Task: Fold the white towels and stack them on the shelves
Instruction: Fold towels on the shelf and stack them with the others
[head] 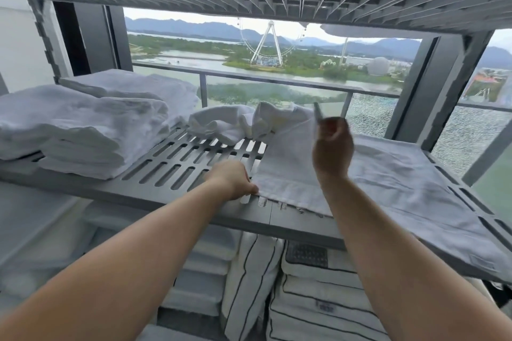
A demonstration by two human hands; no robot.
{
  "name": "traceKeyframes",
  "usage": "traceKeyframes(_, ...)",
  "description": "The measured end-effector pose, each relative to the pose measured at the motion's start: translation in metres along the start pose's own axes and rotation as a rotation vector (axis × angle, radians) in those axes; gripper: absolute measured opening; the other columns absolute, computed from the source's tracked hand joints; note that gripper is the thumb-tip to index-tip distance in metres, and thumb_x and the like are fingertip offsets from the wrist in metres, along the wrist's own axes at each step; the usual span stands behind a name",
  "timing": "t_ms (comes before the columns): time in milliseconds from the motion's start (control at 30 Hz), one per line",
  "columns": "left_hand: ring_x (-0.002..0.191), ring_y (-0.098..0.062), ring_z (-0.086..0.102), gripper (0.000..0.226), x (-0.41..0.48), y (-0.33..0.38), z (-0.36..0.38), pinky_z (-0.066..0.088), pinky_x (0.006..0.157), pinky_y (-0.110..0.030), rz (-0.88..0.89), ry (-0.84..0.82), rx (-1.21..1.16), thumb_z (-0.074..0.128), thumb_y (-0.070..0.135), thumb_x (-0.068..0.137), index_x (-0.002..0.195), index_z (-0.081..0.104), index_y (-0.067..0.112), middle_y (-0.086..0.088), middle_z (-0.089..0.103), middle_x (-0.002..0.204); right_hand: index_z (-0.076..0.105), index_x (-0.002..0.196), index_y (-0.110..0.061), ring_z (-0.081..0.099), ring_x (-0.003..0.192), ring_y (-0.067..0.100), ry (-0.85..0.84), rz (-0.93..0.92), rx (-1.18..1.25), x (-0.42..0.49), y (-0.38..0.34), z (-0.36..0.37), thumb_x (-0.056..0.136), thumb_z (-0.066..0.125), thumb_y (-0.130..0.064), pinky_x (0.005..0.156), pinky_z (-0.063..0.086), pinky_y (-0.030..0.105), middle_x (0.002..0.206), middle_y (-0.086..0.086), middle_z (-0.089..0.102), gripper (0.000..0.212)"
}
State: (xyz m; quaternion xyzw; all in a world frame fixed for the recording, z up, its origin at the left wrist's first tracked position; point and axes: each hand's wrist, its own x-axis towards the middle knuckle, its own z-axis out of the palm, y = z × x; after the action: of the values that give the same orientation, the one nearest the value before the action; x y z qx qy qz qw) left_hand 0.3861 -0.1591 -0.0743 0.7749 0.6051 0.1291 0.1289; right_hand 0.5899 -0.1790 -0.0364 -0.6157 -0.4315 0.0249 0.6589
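White folded towels [83,124] sit on a grey slotted shelf [177,166]; the spread towel [388,180] is white too. Below, white pillows [313,293] carry thin black piping stripes.

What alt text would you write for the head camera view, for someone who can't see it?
A person's left hand pinches the near corner of a white towel spread on a grey slotted shelf, while the right hand holds another edge raised. Folded towels sit stacked at the left, crumpled ones behind.
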Motion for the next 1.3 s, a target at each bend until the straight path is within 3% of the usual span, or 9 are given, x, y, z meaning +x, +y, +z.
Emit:
traceKeyframes(67,0.098,-0.023,0.064,0.036,0.003,0.002,-0.001,0.056,0.088,-0.04,-0.02,-0.023,0.004,0.078,0.052,0.075,0.09,0.079,0.019,-0.001,0.073,0.097,0.062,0.087,-0.024,0.056,0.065,0.005,-0.365,-0.191,-0.123,-0.022,0.009,0.012,0.093,0.066,-0.03,0.052,0.033,0.009,0.073,-0.014,0.061,0.01)
traceKeyframes(133,0.097,-0.024,0.065,0.037,0.005,0.002,-0.001,0.056,0.088,-0.041,-0.033,-0.041,-0.017,0.08,0.05,0.074,0.092,0.077,0.017,-0.002,0.072,0.096,0.063,0.086,-0.021,0.051,0.064,0.001,-0.645,-0.242,-0.286,-0.041,0.029,0.021,0.093,0.067,-0.034,0.052,0.031,0.009,0.074,-0.011,0.059,0.016)
traceKeyframes(267,0.083,-0.02,0.068,0.025,0.007,-0.007,-0.003,0.057,0.078,-0.034,0.05,-0.062,-0.055,0.08,0.041,0.077,0.082,0.08,0.017,-0.004,0.075,0.084,0.064,0.085,-0.022,0.055,0.072,0.011,-0.727,-0.228,-0.387,-0.047,0.041,0.029,0.091,0.065,-0.039,0.058,0.034,0.021,0.077,-0.011,0.059,0.018)
traceKeyframes(367,0.091,-0.013,0.067,0.003,0.003,-0.02,-0.009,0.055,0.085,-0.03,0.148,-0.134,-0.135,0.081,0.029,0.076,0.078,0.08,0.027,0.002,0.075,0.093,0.066,0.087,-0.024,0.057,0.088,0.018,-0.808,-0.311,-0.424,-0.051,0.038,0.029,0.088,0.068,-0.038,0.07,0.036,0.027,0.084,-0.007,0.064,0.014)
traceKeyframes(533,0.075,-0.008,0.059,0.016,0.003,-0.032,-0.012,0.043,0.065,-0.023,0.181,-0.01,-0.178,0.083,0.027,0.074,0.071,0.068,0.029,0.016,0.062,0.076,0.07,0.091,-0.022,0.055,0.104,0.02,-0.733,-0.523,-0.493,-0.065,0.035,0.018,0.086,0.068,-0.037,0.091,0.044,0.033,0.1,-0.002,0.069,0.016)
traceKeyframes(700,0.092,-0.01,0.062,0.014,0.001,-0.039,-0.014,0.05,0.085,-0.029,0.239,0.092,-0.103,0.071,0.022,0.081,0.085,0.065,0.034,0.019,0.063,0.084,0.071,0.098,-0.019,0.057,0.108,0.022,-0.821,-0.61,-0.586,-0.067,0.026,0.015,0.087,0.068,-0.047,0.095,0.044,0.031,0.108,0.003,0.067,0.031)
traceKeyframes(833,0.098,-0.011,0.061,0.023,-0.006,-0.041,-0.008,0.051,0.092,-0.035,0.302,0.113,-0.081,0.069,0.024,0.084,0.105,0.068,0.031,0.012,0.069,0.101,0.071,0.099,-0.019,0.056,0.111,0.02,-0.754,-0.695,-0.752,-0.072,0.021,0.015,0.09,0.062,-0.044,0.088,0.047,0.029,0.109,0.0,0.064,0.029)
traceKeyframes(1067,0.103,-0.012,0.063,0.036,-0.019,-0.036,0.0,0.05,0.09,-0.032,0.502,0.191,-0.047,0.074,0.042,0.084,0.119,0.069,0.033,0.009,0.066,0.118,0.072,0.09,-0.014,0.056,0.102,0.019,-0.761,-0.506,-0.619,-0.076,0.022,0.011,0.087,0.066,-0.037,0.085,0.046,0.03,0.1,0.001,0.064,0.023)
traceKeyframes(1300,0.109,-0.01,0.063,0.025,-0.024,-0.027,0.003,0.054,0.078,-0.032,0.66,0.419,0.29,0.057,0.047,0.094,0.115,0.069,0.038,0.014,0.068,0.116,0.073,0.092,-0.013,0.057,0.1,0.02,-0.718,-0.448,-0.557,-0.08,0.028,0.008,0.089,0.066,-0.035,0.083,0.04,0.026,0.096,0.003,0.065,0.024)
